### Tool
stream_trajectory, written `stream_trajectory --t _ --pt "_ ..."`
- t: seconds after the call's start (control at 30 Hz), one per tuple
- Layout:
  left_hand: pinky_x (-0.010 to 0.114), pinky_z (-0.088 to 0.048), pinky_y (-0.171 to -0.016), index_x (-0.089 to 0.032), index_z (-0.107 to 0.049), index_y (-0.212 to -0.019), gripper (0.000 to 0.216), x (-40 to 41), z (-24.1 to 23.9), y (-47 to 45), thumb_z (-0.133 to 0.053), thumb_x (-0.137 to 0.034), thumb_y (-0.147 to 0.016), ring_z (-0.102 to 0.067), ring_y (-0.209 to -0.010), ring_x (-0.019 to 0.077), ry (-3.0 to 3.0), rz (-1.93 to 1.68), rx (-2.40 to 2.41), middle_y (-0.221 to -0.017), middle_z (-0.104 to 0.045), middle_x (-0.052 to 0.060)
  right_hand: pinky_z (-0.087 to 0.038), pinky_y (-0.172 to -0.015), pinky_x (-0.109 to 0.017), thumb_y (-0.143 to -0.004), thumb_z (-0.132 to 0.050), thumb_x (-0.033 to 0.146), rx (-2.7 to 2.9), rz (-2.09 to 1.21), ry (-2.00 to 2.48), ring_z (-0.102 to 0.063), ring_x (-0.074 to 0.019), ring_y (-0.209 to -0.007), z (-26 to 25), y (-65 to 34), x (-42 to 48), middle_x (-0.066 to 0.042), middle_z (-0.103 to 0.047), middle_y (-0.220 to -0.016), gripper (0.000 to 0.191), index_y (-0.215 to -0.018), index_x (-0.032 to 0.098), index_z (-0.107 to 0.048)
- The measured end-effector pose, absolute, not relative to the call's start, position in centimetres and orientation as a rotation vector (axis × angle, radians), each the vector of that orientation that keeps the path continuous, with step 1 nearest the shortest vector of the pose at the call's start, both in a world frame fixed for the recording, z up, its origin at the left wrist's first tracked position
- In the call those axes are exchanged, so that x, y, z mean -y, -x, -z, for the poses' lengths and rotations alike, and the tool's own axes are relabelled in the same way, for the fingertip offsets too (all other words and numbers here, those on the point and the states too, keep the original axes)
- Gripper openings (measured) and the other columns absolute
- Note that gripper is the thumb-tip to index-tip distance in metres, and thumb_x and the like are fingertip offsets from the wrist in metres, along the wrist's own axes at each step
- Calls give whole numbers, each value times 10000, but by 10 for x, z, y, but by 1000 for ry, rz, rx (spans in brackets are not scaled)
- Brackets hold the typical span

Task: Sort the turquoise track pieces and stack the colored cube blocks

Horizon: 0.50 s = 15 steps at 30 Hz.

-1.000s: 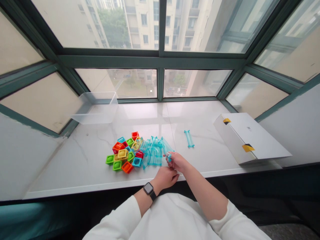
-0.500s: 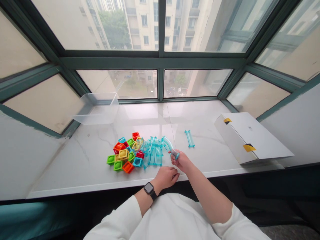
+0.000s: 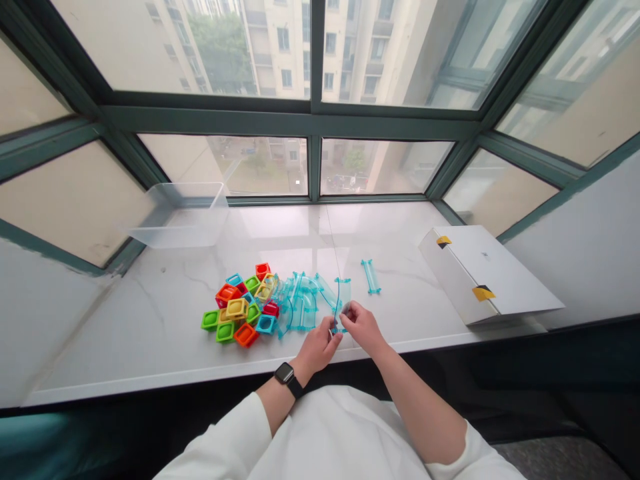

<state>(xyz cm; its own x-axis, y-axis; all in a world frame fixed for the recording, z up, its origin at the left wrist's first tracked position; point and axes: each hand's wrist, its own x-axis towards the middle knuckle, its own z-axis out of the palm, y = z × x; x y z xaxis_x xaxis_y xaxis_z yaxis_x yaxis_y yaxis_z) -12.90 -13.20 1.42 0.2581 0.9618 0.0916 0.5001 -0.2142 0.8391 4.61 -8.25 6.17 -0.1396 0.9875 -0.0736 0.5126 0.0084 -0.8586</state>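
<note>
A translucent blue curved track piece (image 3: 343,291) stands out from between my hands, its far end pointing toward the window. My right hand (image 3: 363,328) pinches it at the right edge. Closed around its near end is my left hand (image 3: 319,348), with a black watch on the wrist; the fingers partly cover that end. Just left of them lies a heap of similar clear blue track pieces (image 3: 303,303), some straight and some curved. One straight track piece (image 3: 371,277) lies apart, beyond my right hand.
Colourful cube blocks (image 3: 237,309) are piled left of the tracks. A clear plastic bin (image 3: 181,230) stands at the back left, by the window frame. On the right is a white box (image 3: 500,270) with yellow-black tabs. The marble sill (image 3: 165,353) ends in front of my body.
My left hand has risen forward to the track piece and closed on its near end. The piece, previously in my right hand alone, has turned to point at the window.
</note>
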Motion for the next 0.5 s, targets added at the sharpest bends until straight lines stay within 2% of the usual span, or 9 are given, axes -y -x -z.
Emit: stream_trajectory --t 0.13,0.27,0.5 --pt "302 -417 -669 -233 -529 -1020 229 131 -14 127 -397 -410 -1077 -657 -757 197 -1853 -812 -1407 -852 -692 26 -379 -617 -282 -856 -613 345 1789 -960 1584 -518 -159 -610 -62 -43 87 53 -556 -635 161 -754 256 -526" --pt "295 -386 -640 -236 -533 -951 252 129 -13 126 -384 -394 -1079 -633 -701 188 -1874 -774 -1453 -780 -664 14 -383 -633 -282 -887 -602 373 1795 -937 1578 -535 -169 -625 -62 -43 87 46 -557 -633 158 -783 257 -577" --pt "293 -320 -614 -237 -510 -880 291 127 -10 126 -370 -397 -1079 -585 -655 176 -1909 -740 -1459 -725 -623 3 -377 -623 -289 -953 -576 539 1737 -932 1671 -578 -174 -604 -71 -48 78 11 -627 -582 435 -645 234 -611"
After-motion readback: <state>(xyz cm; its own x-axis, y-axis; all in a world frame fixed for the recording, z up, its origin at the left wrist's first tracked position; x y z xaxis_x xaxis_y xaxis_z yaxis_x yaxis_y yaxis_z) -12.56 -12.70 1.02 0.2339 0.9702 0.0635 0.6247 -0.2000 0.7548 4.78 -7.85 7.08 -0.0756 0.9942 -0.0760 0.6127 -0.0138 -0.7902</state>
